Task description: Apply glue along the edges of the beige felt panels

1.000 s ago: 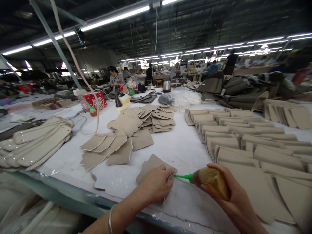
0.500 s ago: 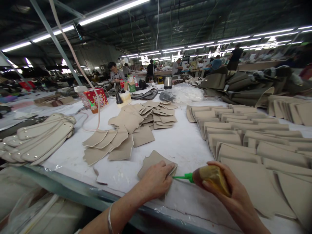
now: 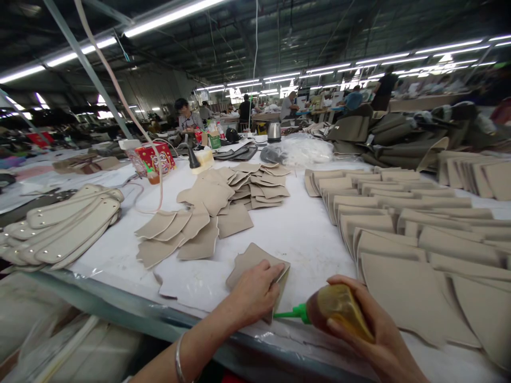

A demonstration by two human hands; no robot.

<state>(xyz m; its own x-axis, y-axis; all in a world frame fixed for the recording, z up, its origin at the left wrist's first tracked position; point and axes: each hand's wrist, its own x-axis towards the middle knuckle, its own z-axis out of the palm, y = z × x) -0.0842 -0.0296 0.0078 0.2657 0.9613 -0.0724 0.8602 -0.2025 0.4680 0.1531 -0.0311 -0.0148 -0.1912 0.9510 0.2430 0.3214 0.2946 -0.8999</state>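
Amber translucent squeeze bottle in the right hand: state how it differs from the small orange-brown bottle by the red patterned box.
The amber translucent squeeze bottle is held in the right hand; the small orange-brown bottle rests on the white-covered table. The amber bottle's nozzle points sideways; the orange-brown bottle's nozzle points upward. Both nozzles are green.

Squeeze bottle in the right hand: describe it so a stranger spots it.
Find the white table, then the right hand at its near edge. It grips the squeeze bottle, amber with a green nozzle; unlike the bottle by the red box, this one is held.
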